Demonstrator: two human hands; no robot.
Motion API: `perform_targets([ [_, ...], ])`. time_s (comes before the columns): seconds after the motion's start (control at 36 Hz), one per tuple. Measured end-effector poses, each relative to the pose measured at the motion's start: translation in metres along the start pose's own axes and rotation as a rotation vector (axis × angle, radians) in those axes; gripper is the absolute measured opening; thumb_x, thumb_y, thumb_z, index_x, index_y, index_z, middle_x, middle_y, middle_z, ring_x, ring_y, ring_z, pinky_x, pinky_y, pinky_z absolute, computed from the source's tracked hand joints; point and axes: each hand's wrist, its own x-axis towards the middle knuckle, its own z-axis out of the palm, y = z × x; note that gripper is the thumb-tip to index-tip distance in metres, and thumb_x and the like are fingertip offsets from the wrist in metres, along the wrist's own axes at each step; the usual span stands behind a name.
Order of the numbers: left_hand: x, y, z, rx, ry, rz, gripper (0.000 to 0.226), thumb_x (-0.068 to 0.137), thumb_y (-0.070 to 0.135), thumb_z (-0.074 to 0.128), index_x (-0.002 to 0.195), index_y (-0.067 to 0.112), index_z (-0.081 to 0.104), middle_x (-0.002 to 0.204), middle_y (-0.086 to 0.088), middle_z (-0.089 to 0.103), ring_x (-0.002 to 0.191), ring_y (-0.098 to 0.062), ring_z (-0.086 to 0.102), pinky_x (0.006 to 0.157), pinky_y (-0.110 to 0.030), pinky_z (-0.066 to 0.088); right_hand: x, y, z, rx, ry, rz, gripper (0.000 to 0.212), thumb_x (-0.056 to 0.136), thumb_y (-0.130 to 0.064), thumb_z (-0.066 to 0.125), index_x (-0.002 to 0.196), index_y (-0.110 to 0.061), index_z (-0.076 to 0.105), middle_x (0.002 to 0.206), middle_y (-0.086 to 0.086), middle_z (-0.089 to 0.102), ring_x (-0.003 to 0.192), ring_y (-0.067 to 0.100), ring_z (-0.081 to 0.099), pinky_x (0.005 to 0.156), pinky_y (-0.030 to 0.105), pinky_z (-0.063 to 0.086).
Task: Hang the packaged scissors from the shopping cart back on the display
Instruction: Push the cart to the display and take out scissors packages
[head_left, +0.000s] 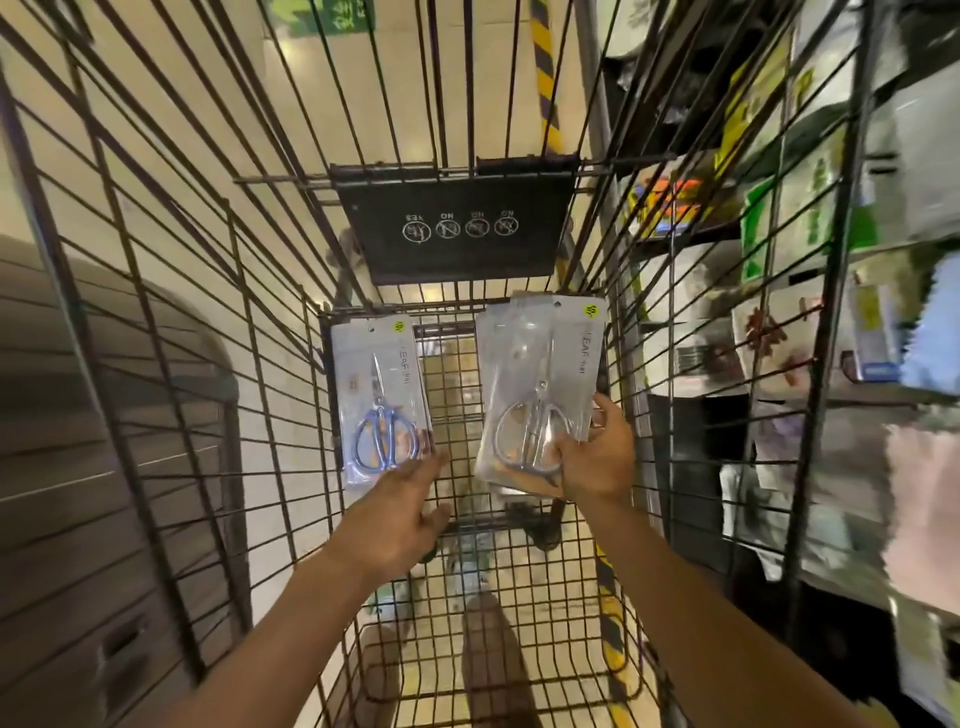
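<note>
I look down into a wire shopping cart (218, 322). A packaged pair of scissors (379, 400) with blue-tinted handles lies at the cart's left side. My left hand (402, 512) reaches to its lower edge, fingers at the pack's bottom corner; whether it grips the pack I cannot tell. My right hand (597, 452) is closed on the lower part of a small stack of scissor packs (540, 384), silver handles showing through the clear front, held slightly above the cart floor on the right.
A black flap with white pictograms (452, 228) hangs at the cart's far end. Store shelves with blurred packaged goods (810, 312) stand close on the right. A dark slatted fixture (93, 467) is on the left. Tiled floor with yellow-black tape (545, 78) shows beyond.
</note>
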Motion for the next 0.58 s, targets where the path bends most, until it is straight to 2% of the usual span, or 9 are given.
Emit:
perform_targets([
  [0.06, -0.001, 0.001, 0.000, -0.012, -0.005, -0.012, 0.064, 0.099, 0.033, 0.056, 0.156, 0.031, 0.026, 0.156, 0.000, 0.040, 0.133, -0.020, 0.049, 0.109, -0.038, 0.043, -0.007, -0.004, -0.001, 0.007, -0.022, -0.010, 0.063, 0.082, -0.033, 0.082, 0.137, -0.031, 0.049, 0.119, -0.010, 0.064, 0.105, 0.020, 0.068, 0.083, 0.047, 0.062],
  [0.14, -0.001, 0.004, -0.001, -0.086, -0.013, -0.020, 0.063, 0.099, 0.033, 0.056, 0.156, 0.028, 0.029, 0.155, 0.000, 0.043, 0.131, -0.021, 0.051, 0.111, -0.037, 0.041, -0.020, -0.009, -0.012, 0.045, -0.098, -0.018, 0.057, 0.089, -0.023, 0.076, 0.138, -0.032, 0.048, 0.105, -0.022, 0.063, 0.105, 0.020, 0.069, 0.084, 0.048, 0.061],
  [0.19, 0.001, 0.006, -0.002, -0.191, 0.004, -0.047, 0.057, 0.099, 0.031, 0.059, 0.151, 0.028, 0.036, 0.146, 0.000, 0.051, 0.128, -0.018, 0.054, 0.109, -0.035, 0.043, -0.032, -0.011, -0.023, 0.119, -0.180, -0.036, 0.055, 0.093, -0.017, 0.070, 0.141, -0.031, 0.047, 0.108, -0.017, 0.066, 0.105, 0.020, 0.071, 0.081, 0.049, 0.063],
  [0.22, 0.001, 0.007, -0.003, -0.272, 0.021, -0.067, 0.053, 0.098, 0.029, 0.061, 0.147, 0.031, 0.040, 0.141, 0.002, 0.055, 0.127, -0.017, 0.055, 0.108, -0.035, 0.045, -0.037, -0.010, -0.027, 0.143, -0.212, -0.055, 0.053, 0.095, -0.014, 0.068, 0.141, -0.030, 0.046, 0.113, -0.011, 0.068, 0.105, 0.020, 0.071, 0.080, 0.047, 0.063],
  [0.28, 0.002, 0.011, -0.004, -0.436, 0.060, -0.103, 0.049, 0.096, 0.023, 0.064, 0.135, 0.045, 0.043, 0.129, 0.007, 0.059, 0.122, -0.017, 0.058, 0.106, -0.038, 0.048, -0.051, -0.015, -0.038, 0.195, -0.242, -0.072, 0.050, 0.096, -0.006, 0.065, 0.137, -0.029, 0.048, 0.121, -0.001, 0.069, 0.104, 0.015, 0.072, 0.078, 0.033, 0.063],
  [0.33, 0.000, 0.017, -0.007, -0.579, 0.090, -0.108, 0.054, 0.094, 0.018, 0.068, 0.130, 0.050, 0.043, 0.121, 0.012, 0.059, 0.116, -0.015, 0.061, 0.101, -0.034, 0.052, -0.065, -0.022, -0.047, 0.257, -0.290, -0.046, 0.050, 0.096, -0.001, 0.062, 0.130, -0.034, 0.048, 0.119, -0.004, 0.069, 0.093, 0.002, 0.072, 0.066, 0.020, 0.060],
  [0.42, -0.004, 0.028, -0.008, -0.827, 0.105, -0.083, 0.064, 0.089, 0.014, 0.075, 0.133, 0.047, 0.043, 0.113, 0.021, 0.068, 0.106, 0.000, 0.065, 0.084, -0.017, 0.054, -0.084, -0.030, -0.054, 0.279, -0.424, -0.023, 0.049, 0.095, -0.002, 0.062, 0.124, -0.040, 0.052, 0.116, -0.009, 0.067, 0.083, 0.000, 0.073, 0.056, 0.021, 0.058],
  [0.53, -0.009, 0.036, -0.002, -0.989, 0.142, -0.031, 0.073, 0.084, 0.008, 0.078, 0.137, 0.044, 0.043, 0.124, 0.021, 0.068, 0.114, -0.002, 0.065, 0.089, -0.019, 0.053, -0.100, -0.033, -0.046, 0.183, -0.516, -0.033, 0.054, 0.095, 0.001, 0.061, 0.118, -0.047, 0.054, 0.096, 0.001, 0.073, 0.073, 0.005, 0.072, 0.055, 0.024, 0.059],
  [0.58, -0.011, 0.034, 0.000, -1.102, 0.178, -0.052, 0.074, 0.085, -0.006, 0.072, 0.138, 0.038, 0.043, 0.119, 0.015, 0.072, 0.111, -0.006, 0.068, 0.083, -0.016, 0.054, -0.103, -0.031, -0.042, 0.195, -0.547, -0.037, 0.054, 0.097, 0.002, 0.059, 0.117, -0.048, 0.052, 0.093, -0.004, 0.075, 0.076, 0.006, 0.073, 0.058, 0.022, 0.058],
])
